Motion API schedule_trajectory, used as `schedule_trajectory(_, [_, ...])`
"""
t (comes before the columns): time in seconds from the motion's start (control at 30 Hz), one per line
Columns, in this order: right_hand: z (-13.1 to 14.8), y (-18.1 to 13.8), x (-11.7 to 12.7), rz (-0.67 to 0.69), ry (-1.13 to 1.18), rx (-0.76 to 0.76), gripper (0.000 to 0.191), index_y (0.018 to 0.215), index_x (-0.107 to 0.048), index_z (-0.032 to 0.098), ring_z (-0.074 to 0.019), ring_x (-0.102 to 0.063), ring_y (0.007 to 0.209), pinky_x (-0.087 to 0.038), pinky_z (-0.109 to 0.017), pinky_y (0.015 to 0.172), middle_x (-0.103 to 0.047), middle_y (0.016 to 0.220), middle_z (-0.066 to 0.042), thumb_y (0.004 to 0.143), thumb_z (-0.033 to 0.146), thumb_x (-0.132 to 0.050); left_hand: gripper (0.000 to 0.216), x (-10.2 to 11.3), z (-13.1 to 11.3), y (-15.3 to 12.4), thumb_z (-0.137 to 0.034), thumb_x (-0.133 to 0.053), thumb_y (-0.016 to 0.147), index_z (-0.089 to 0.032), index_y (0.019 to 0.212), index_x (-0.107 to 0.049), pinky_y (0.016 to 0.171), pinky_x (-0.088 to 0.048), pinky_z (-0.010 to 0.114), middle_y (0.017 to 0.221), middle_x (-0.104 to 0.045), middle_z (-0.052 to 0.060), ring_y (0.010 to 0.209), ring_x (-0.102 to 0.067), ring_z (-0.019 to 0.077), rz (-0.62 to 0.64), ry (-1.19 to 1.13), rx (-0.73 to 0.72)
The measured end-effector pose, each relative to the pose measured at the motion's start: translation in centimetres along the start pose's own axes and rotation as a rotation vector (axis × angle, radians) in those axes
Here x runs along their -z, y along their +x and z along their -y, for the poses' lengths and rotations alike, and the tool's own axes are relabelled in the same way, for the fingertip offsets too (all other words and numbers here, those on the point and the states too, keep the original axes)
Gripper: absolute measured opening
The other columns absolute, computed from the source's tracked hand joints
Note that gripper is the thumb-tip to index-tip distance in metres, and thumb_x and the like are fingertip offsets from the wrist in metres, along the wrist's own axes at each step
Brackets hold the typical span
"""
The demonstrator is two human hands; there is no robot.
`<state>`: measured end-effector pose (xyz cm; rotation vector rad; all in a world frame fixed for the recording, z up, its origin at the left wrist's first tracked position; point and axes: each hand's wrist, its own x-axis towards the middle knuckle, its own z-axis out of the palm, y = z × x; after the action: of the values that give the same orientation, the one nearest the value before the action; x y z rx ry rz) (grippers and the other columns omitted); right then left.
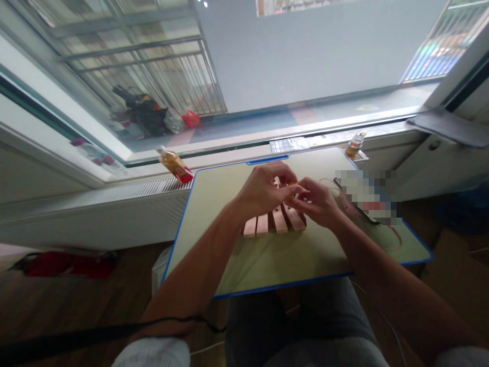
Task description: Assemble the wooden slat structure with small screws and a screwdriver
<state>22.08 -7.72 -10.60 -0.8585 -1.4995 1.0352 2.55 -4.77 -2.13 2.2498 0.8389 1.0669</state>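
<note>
Above the middle of a pale, blue-edged surface (248, 275), two bare hands are meeting at the fingertips. Between them, a small yellow-orange piece (293, 184) is showing, mostly hidden by the fingers. The left hand (265, 188) is arching over it from the left, its grip closing on the piece between thumb and bent forefinger. The right hand (315, 199) is reaching in from the other side, its fingertips touching the same spot; whether its own grip is pinching the piece or only steadying it, one cannot make out.

Just under the hands, a slatted wooden object (280, 223) is lying on the surface. Four pinkish slats are fanning slightly toward the person, dark gaps separating them, while the hands are covering the far part. Whether the yellow-orange piece is touching the wood is not showing.

Toward the right side of the surface, a pixelated item (367, 199) is lying, with a thin pinkish cord (396, 237) curving near it. Beyond the left far corner, a bottle with a red and yellow label (176, 165) is leaning in view on the grilled ledge; near the right far corner, a small glass bottle (355, 145) is standing.
</note>
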Motion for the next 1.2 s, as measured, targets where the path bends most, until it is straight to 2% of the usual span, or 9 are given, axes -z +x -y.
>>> schedule_trajectory(0.17, [-0.6, -0.2, 0.8, 0.102, 0.063, -0.050, 0.043, 0.116, -0.078, 0.020, -0.0115, -0.051, 0.057, -0.037, -0.027, 0.050, -0.065, 0.074, 0.002, 0.088, 0.050, -0.091, 0.008, 0.0, 0.1, 0.0, -0.022, -0.081, 0.090, -0.017, 0.094, -0.086, 0.077, -0.058, 0.031, 0.092, -0.082, 0.007, 0.084, -0.073, 0.0170, 0.018, -0.028, 0.011])
schedule_trajectory(0.4, [-0.7, -0.2, 0.6, 0.002, -0.003, -0.017, 0.036, 0.094, -0.067, 0.023, -0.0103, -0.050, 0.054, -0.034, -0.026, 0.048, -0.064, 0.074, 0.003, 0.086, 0.048, -0.093, 0.037, -0.7, 0.0, -0.5, -0.020, -0.075, 0.094, -0.020, 0.131, -0.080, 0.087, -0.063, 0.029, 0.124, -0.084, 0.010, 0.110, -0.079, 0.0198, 0.035, -0.197, 0.098])
schedule_trajectory(0.57, [-0.6, -0.3, 0.3, -0.041, -0.030, -0.027, 0.044, 0.091, -0.061, 0.025, -0.0102, -0.050, 0.052, -0.036, -0.024, 0.047, -0.058, 0.067, 0.006, 0.083, 0.052, -0.095, 0.016, -0.4, 0.0, -0.1, -0.029, -0.090, 0.084, -0.018, 0.092, -0.082, 0.073, -0.055, 0.028, 0.090, -0.080, 0.003, 0.082, -0.072, 0.0151, -0.056, 0.024, 0.054])
schedule_trajectory(0.63, [-0.5, -0.3, 0.2, -0.051, -0.026, -0.022, 0.046, 0.091, -0.061, 0.025, -0.0098, -0.050, 0.052, -0.036, -0.024, 0.047, -0.056, 0.067, 0.007, 0.081, 0.051, -0.096, 0.012, -0.3, 0.0, 0.0, -0.026, -0.089, 0.085, -0.017, 0.085, -0.081, 0.071, -0.053, 0.028, 0.083, -0.077, 0.002, 0.078, -0.069, 0.0143, -0.051, 0.039, 0.048])
schedule_trajectory(0.73, [0.1, 0.0, 0.3, -0.010, -0.032, -0.021, 0.042, 0.098, -0.067, 0.024, -0.0109, -0.054, 0.057, -0.040, -0.024, 0.048, -0.062, 0.073, 0.004, 0.083, 0.051, -0.095, 0.006, 0.0, -0.1, 0.0, -0.022, -0.085, 0.088, -0.017, 0.089, -0.082, 0.072, -0.054, 0.027, 0.087, -0.079, 0.003, 0.081, -0.070, 0.0144, -0.009, 0.030, 0.033])
schedule_trajectory(0.83, [1.3, 0.5, 1.2, 0.122, -0.051, -0.023, 0.037, 0.106, -0.076, 0.021, -0.0141, -0.060, 0.066, -0.047, -0.027, 0.055, -0.070, 0.083, -0.002, 0.091, 0.053, -0.087, 0.006, 0.4, -0.2, 0.0, -0.022, -0.079, 0.093, -0.018, 0.095, -0.084, 0.076, -0.056, 0.028, 0.095, -0.081, 0.005, 0.086, -0.072, 0.0154, 0.057, 0.029, 0.012])
schedule_trajectory(0.93, [2.4, 0.9, 2.1, 0.190, -0.128, 0.004, 0.038, 0.098, -0.081, 0.017, -0.0167, -0.063, 0.071, -0.050, -0.028, 0.060, -0.073, 0.083, -0.005, 0.095, 0.056, -0.082, 0.011, 0.8, -0.4, 0.0, -0.021, -0.076, 0.095, -0.019, 0.100, -0.085, 0.079, -0.059, 0.030, 0.100, -0.082, 0.007, 0.091, -0.074, 0.0177, 0.114, 0.018, -0.014])
schedule_trajectory(1.1, [2.4, 1.1, 1.7, 0.117, -0.250, 0.020, 0.038, 0.094, -0.079, 0.019, -0.0163, -0.061, 0.068, -0.049, -0.027, 0.057, -0.074, 0.080, -0.004, 0.091, 0.056, -0.086, 0.016, 1.2, -0.6, -0.3, -0.022, -0.077, 0.093, -0.020, 0.106, -0.086, 0.077, -0.061, 0.029, 0.106, -0.080, 0.008, 0.091, -0.074, 0.0178, 0.138, 0.004, -0.024])
schedule_trajectory(1.2, [1.4, 1.0, 0.8, 0.032, -0.217, 0.035, 0.040, 0.087, -0.071, 0.021, -0.0164, -0.061, 0.068, -0.048, -0.027, 0.057, -0.072, 0.079, -0.003, 0.088, 0.057, -0.088, 0.018, 1.0, -0.4, -0.3, -0.030, -0.086, 0.089, -0.019, 0.102, -0.084, 0.072, -0.059, 0.027, 0.098, -0.079, 0.006, 0.082, -0.071, 0.0159, 0.099, 0.015, 0.002])
